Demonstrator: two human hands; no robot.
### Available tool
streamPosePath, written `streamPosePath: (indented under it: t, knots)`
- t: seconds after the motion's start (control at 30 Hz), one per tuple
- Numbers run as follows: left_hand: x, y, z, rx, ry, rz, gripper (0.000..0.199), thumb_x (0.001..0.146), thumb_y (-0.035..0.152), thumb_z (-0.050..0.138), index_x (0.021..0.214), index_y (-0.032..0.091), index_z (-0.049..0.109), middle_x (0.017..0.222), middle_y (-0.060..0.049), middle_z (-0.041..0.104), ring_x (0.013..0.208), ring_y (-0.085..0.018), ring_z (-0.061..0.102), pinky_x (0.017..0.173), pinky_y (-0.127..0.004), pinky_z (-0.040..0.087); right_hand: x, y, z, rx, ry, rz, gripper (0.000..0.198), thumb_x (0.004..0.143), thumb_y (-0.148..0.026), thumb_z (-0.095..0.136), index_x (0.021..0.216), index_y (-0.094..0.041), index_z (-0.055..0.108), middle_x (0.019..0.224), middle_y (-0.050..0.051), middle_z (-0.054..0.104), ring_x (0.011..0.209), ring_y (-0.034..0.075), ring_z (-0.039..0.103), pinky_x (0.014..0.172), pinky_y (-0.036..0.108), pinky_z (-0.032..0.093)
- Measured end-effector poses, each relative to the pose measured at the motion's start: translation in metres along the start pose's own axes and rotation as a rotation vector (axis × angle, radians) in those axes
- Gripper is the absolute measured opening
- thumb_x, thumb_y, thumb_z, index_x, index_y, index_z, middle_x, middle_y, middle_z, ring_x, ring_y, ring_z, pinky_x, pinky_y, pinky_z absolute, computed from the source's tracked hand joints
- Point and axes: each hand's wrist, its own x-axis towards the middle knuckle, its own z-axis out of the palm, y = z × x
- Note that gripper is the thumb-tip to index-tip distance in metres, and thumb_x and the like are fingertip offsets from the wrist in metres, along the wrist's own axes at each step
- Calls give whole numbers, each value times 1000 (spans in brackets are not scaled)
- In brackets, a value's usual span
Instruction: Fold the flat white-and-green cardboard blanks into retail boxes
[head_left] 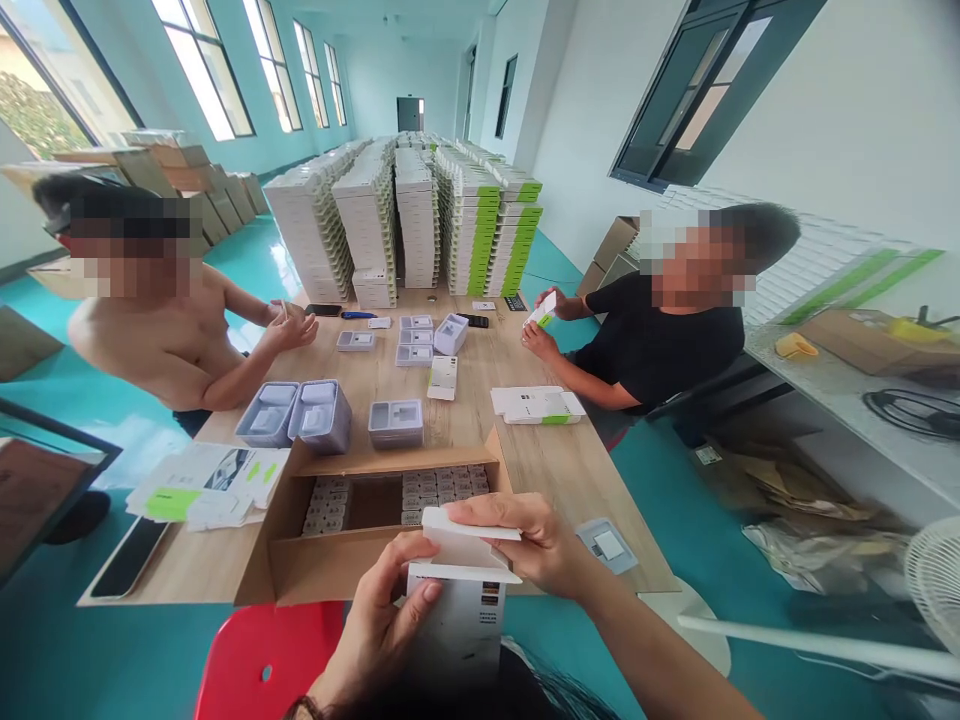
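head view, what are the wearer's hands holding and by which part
A white box: the left hand grips its side near the open end, the right hand its top flap.

A packing workshop in a long hall (375, 75): people (675, 340) work around a table (525, 470) spread with trays (396, 425), flat boxes (536, 405) and an open carton (337, 575) of small packs (450, 485); behind it rise tall stacks (367, 220) of white boxes.

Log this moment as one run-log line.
left hand: holds white box | right hand: pinches its top flap | white box: top open | brown carton: open, partly filled
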Motion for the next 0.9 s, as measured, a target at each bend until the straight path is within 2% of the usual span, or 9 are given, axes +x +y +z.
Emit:
streamPosePath:
  t: [0.1,0.23,0.33,0.4,0.5,0.6,0.7,0.8,0.9]
  knots:
    - [-1,2,0,-5,10,12,38,84,60,73,101,26,76,104,-5,78,86,-19,68,75,-26,52,3,-1,-6,-128,-91,-151,40,95,-15,59,129,-31,72,130,5,74,118,24,73,99,41,61]
    - [-6,3,2,-59,28,19,35,83,58,76,99,28,77,108,-5,80,101,-22,70,87,-27,53,6,-9,-16,-189,-235,-102,45,96,-11,53,135,-29,68,138,7,70,123,21,70,101,40,59]
    - [-12,5,-1,-108,58,-2,38,82,59,76,102,27,73,110,-4,80,101,-23,70,87,-28,53,8,-20,-22,-191,-336,-91,56,92,-5,46,142,-25,63,143,9,66,128,22,66,105,42,56]
    - [-11,10,-8,-189,39,-49,43,88,63,65,113,27,65,107,-4,80,97,-22,71,86,-30,53,9,-26,-24,-155,-386,-86,62,86,-4,46,144,-22,61,145,11,64,132,24,63,108,43,53]
    - [7,30,-26,-210,-97,-184,44,95,64,53,118,26,52,87,-2,77,80,-20,69,75,-29,51,12,-31,-21,-102,-421,-48,62,84,-14,51,145,-19,60,147,14,62,137,29,57,112,46,48]
    - [34,59,-45,-29,-445,-296,48,87,60,70,108,20,57,82,0,71,69,-14,59,63,-24,43,17,-31,-18,-22,-486,8,62,88,-33,56,148,-19,57,144,16,63,130,32,61,109,48,47]
    - [53,84,-55,220,-686,-321,42,90,58,66,98,18,57,72,6,60,63,-9,44,55,-21,31,22,-33,-17,156,-591,107,68,92,-50,56,150,-14,55,139,17,65,117,31,65,101,44,49]
    - [56,97,-57,435,-751,-260,40,94,59,59,99,19,55,67,8,53,59,-9,39,51,-22,27,23,-38,-17,262,-598,245,70,97,-61,50,150,-14,55,137,16,66,113,28,64,96,37,49]
    - [50,99,-55,539,-724,-209,34,97,54,54,101,20,55,69,8,52,60,-10,42,54,-23,32,21,-43,-16,170,-558,358,78,92,-53,65,159,-19,41,116,10,73,86,18,64,74,27,50]
